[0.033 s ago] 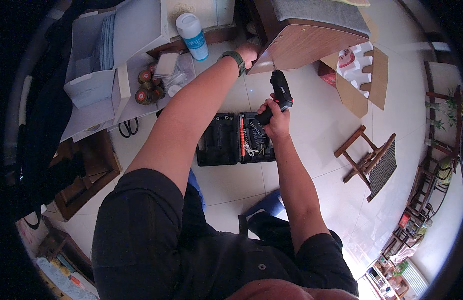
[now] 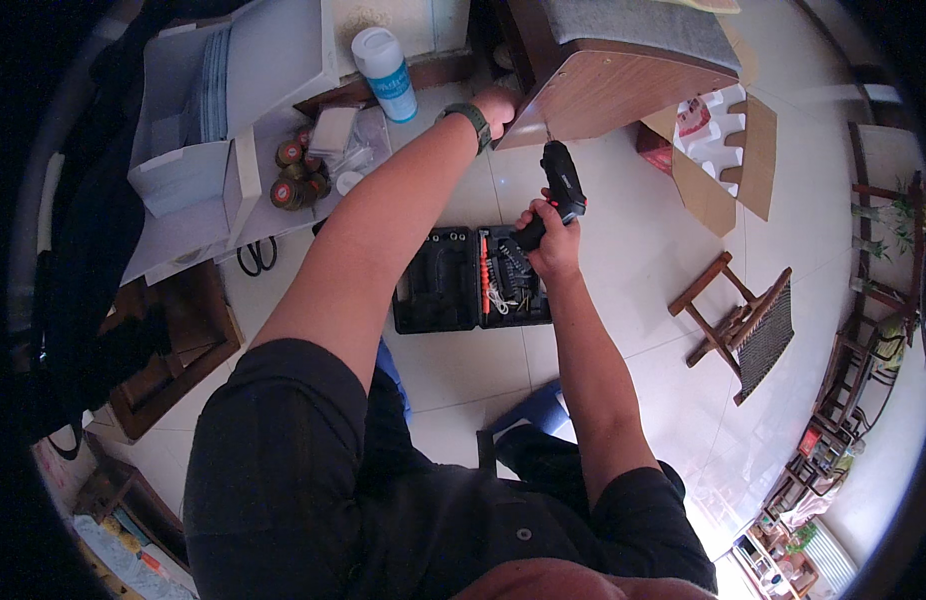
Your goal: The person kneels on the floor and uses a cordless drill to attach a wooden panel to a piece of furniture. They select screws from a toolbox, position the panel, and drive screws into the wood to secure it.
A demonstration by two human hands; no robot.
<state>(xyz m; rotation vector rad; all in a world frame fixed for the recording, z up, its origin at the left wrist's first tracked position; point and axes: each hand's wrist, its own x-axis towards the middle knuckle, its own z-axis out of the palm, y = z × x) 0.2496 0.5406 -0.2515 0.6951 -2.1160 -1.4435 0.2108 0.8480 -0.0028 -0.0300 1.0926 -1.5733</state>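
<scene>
My right hand (image 2: 554, 238) is wrapped round the grip of a black cordless screwdriver (image 2: 563, 180) with red accents. Its bit points away from me and meets the lower edge of a brown wood-grain panel (image 2: 603, 90), part of a piece of furniture with a grey cushioned top (image 2: 648, 30). My left hand (image 2: 497, 108), with a dark watch (image 2: 473, 122) on the wrist, is at the panel's left edge. Its fingers are curled, and what they hold is partly hidden. An opened black tool case (image 2: 438, 320) lies below, with bits, an orange rod and a white cable inside.
A white bottle with a blue label (image 2: 386, 75) stands beyond my left forearm. On the left are a white box (image 2: 183, 180) and several round tins (image 2: 298, 190). An opened cardboard box (image 2: 753, 160) and a folding wooden stool (image 2: 743, 325) are on the right.
</scene>
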